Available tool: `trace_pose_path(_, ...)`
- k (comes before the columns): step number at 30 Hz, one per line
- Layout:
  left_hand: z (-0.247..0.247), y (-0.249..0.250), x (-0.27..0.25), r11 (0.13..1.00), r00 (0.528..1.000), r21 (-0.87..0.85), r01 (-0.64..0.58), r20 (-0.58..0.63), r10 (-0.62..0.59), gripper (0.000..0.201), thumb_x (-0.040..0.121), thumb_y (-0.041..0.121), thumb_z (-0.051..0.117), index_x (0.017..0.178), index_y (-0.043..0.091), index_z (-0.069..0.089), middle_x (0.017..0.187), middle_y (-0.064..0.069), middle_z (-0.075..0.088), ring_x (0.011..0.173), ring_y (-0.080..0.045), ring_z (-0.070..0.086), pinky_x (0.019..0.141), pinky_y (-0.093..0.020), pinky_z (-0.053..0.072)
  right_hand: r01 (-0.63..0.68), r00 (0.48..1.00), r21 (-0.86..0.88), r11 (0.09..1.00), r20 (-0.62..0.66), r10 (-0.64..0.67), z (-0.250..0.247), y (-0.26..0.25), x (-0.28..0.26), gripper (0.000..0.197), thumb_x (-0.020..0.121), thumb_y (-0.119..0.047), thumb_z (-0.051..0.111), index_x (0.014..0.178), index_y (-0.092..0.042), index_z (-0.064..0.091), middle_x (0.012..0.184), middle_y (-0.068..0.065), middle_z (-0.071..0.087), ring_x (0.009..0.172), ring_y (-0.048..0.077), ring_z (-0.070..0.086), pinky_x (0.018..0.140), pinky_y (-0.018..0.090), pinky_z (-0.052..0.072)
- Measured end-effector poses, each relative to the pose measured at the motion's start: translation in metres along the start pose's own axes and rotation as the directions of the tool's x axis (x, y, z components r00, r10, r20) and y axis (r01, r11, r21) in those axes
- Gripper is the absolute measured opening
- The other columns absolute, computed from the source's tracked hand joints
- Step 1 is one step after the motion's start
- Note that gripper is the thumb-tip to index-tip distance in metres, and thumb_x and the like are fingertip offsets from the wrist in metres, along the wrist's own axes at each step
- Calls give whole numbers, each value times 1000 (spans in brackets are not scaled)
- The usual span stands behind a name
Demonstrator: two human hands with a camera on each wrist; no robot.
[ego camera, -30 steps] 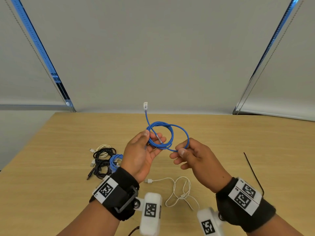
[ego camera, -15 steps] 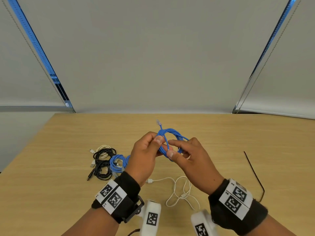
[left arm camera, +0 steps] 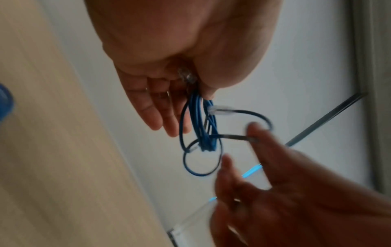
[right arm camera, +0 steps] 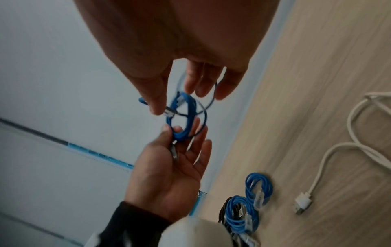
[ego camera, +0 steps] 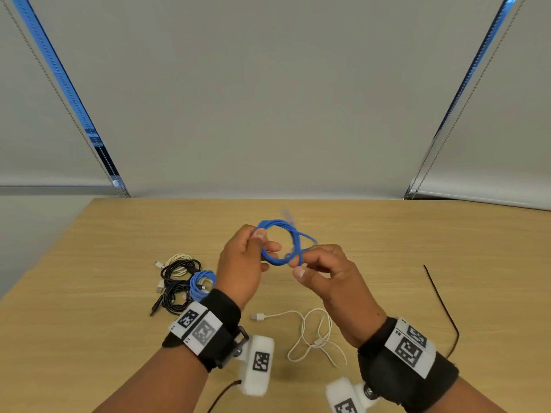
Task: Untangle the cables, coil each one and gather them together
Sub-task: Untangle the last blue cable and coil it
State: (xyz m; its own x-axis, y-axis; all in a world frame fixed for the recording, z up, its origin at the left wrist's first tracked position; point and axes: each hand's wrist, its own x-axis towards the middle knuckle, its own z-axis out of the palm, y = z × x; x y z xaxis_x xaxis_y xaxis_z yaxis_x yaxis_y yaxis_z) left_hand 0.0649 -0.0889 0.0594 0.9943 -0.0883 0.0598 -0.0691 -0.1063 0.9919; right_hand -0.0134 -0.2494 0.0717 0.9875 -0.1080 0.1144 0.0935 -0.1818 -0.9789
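My right hand (ego camera: 328,272) drawn back off the blue cable (ego camera: 280,242), now pinching its loose end, coil opened rounder in my left hand (ego camera: 241,263), clear plug tip swung up, blurred

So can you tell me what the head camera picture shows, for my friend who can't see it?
Two hands hold a blue cable coil above a wooden table: the left hand pinches the coil, the right hand holds its loose end. Coiled cables lie at the left, an uncoiled white cable lies nearer.

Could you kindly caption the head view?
Left hand and right hand wrap a blue cable coil above the table.
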Motion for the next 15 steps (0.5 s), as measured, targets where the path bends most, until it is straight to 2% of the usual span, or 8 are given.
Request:
trace_pose_path(2, -12, -6, 10, 999, 994, -1, 44, -96, -44, 25, 106, 29, 46, 90, 17, 61, 83, 0, 78, 81, -17, 75, 75, -44, 60, 79, 988, -2, 997, 134, -78, -1, -5, -7, 11, 87, -20, 72, 92, -28, 77, 106, -1, 63, 95, 15, 62, 87, 27, 50)
trace_pose_path(3, -17, -8, 14, 998, 990, -6, 58, -129, -58, 25, 106, 29, 48, 90, 16, 62, 81, -2, 78, 80, -19, 75, 76, -45, 61, 95, 975, 25, 995, 201, -98, -1, -6, -10, 9, 87, -23, 71, 94, -25, 76, 104, -2, 66, 95, 17, 63, 86, 28, 51)
trace_pose_path(6, -24, -12, 20, 999, 990, -22, 42, -135, -44, 24, 105, 25, 49, 89, 12, 62, 79, -7, 77, 77, -22, 75, 80, -47, 62, 3, 951, 121, 993, 306, -40, 1, -7, -14, 14, 88, -26, 67, 96, -21, 77, 108, 2, 71, 92, 18, 67, 82, 31, 54)
trace_pose_path(9, -22, -12, 14, 994, 996, -89, -66, 59, 71, 24, 105, 26, 49, 89, 13, 62, 83, -11, 77, 83, -22, 75, 79, -35, 60, -89, 950, 178, 980, 311, 30, -1, -9, -8, 21, 91, -22, 61, 101, -12, 77, 109, 9, 75, 92, 19, 71, 80, 33, 55)
trace_pose_path(11, -17, -11, 10, 988, 967, -90, -128, 210, 144, 26, 101, 30, 50, 88, 11, 62, 83, -9, 75, 86, -23, 73, 80, -30, 57, -106, 945, 235, 966, 326, 25, -4, -12, -3, 21, 92, -21, 61, 102, -11, 77, 109, 13, 75, 95, 24, 72, 82, 35, 56)
trace_pose_path(13, -14, -13, 7, 986, 945, -81, -148, 281, 165, 27, 100, 29, 48, 80, 14, 60, 74, 0, 67, 74, -16, 65, 73, -28, 52, -106, 946, 305, 947, 324, 1, -8, -17, 4, 18, 93, -21, 63, 101, -16, 78, 104, 14, 76, 93, 24, 73, 80, 35, 58)
trace_pose_path(15, -12, -17, 4, 986, 940, -151, -64, 323, 110, 30, 102, 28, 45, 78, 15, 57, 61, 1, 53, 59, -16, 55, 68, -29, 51, -62, 969, 311, 948, 247, -18, -12, -21, 13, 15, 94, -17, 64, 97, -17, 79, 89, 7, 75, 78, 15, 70, 70, 32, 57)
